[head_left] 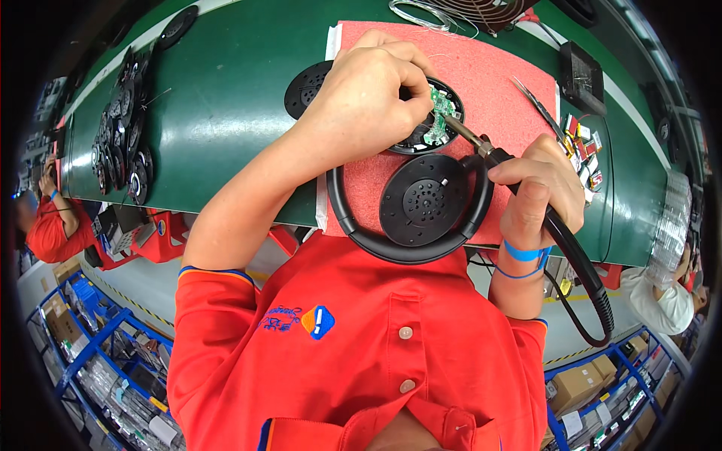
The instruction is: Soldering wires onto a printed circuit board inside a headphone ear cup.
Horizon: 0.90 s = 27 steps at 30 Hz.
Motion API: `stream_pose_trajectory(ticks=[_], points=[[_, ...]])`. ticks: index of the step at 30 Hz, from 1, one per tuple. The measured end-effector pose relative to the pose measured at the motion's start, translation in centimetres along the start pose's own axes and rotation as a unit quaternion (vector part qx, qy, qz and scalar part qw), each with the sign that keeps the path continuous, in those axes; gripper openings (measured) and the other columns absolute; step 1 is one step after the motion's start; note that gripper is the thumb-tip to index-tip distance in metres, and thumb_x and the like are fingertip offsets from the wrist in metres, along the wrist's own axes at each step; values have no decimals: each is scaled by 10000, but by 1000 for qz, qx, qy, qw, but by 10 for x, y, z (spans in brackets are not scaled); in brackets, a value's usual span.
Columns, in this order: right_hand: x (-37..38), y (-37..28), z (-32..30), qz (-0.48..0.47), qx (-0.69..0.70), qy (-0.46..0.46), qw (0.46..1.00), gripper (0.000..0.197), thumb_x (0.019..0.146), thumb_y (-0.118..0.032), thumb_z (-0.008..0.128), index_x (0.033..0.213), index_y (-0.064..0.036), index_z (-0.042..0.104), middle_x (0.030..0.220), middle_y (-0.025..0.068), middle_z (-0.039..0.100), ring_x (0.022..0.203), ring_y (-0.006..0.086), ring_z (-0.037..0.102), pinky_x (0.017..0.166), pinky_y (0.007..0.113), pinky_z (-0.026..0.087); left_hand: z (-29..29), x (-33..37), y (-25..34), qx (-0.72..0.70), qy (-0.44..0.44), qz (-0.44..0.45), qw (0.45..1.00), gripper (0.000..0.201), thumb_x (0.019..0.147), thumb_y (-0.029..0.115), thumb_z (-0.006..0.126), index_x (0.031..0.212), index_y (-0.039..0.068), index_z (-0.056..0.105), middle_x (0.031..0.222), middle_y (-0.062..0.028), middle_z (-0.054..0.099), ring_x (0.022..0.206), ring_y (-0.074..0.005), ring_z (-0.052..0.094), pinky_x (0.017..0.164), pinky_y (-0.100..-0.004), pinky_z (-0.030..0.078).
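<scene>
My right hand (545,184) is closed around the dark handle of a soldering iron (496,155). Its metal tip reaches a green circuit board (438,124) inside an open black headphone ear cup (456,99). Over the left side of that cup, my left hand (376,94) is closed in a pinch; what lies between its fingertips is hidden. A black headband (361,237) curves toward me below the cup, with a round perforated speaker plate (425,199) inside its arc. Another round black perforated part (304,89) lies left of my left hand.
A pink foam mat (481,64) covers the middle of the green table (226,98). Black headphone parts (120,135) are heaped at left. On the right lie tweezers (538,104), small battery-like packs (585,150) and a black tray (583,77). Solder wire (425,16) and a fan grille (481,11) stand at the back.
</scene>
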State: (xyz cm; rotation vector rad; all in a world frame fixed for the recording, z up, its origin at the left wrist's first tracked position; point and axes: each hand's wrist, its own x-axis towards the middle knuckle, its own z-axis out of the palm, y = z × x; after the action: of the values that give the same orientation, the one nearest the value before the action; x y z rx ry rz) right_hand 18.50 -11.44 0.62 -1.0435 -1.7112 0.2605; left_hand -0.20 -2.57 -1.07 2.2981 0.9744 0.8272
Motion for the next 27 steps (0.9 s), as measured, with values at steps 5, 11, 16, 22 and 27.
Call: stream_pose_trajectory(ticks=[5,11,16,22,27], points=[[5,7,-6,-45,16,-37,998,218,859,-141,568,683,-29,633,527,45,544,448,170,446,441,288,333,0,0,0,-3,-5,-6,1000,79,703,77,660,701,-1,662,944,-84,668,949,-256,582,871,-344,434],[3,-1,3,11,-2,-4,1000,506,938,-335,489,598,28,587,527,62,513,490,158,414,462,297,273,1,0,0,0,-2,-10,1000,81,702,75,661,705,-6,664,944,-86,669,948,-253,583,879,-346,432],[3,-1,3,9,-1,-3,1000,492,937,-327,494,606,23,595,533,62,514,491,154,415,461,296,273,1,1,-1,2,-3,-16,1000,83,705,73,661,706,-10,664,940,-85,671,946,-253,582,880,-348,432],[2,0,2,3,3,-4,1000,476,937,-316,496,617,21,596,537,63,516,495,155,421,461,294,277,1,1,-1,4,-7,-15,1000,84,703,69,662,706,-14,663,935,-84,673,951,-253,582,883,-349,432],[3,-2,1,10,2,-14,1000,472,939,-317,494,628,22,598,539,63,527,496,155,424,459,292,279,3,0,-2,5,30,4,1000,104,659,78,625,683,-2,687,883,-83,687,904,-301,589,810,-377,487]])
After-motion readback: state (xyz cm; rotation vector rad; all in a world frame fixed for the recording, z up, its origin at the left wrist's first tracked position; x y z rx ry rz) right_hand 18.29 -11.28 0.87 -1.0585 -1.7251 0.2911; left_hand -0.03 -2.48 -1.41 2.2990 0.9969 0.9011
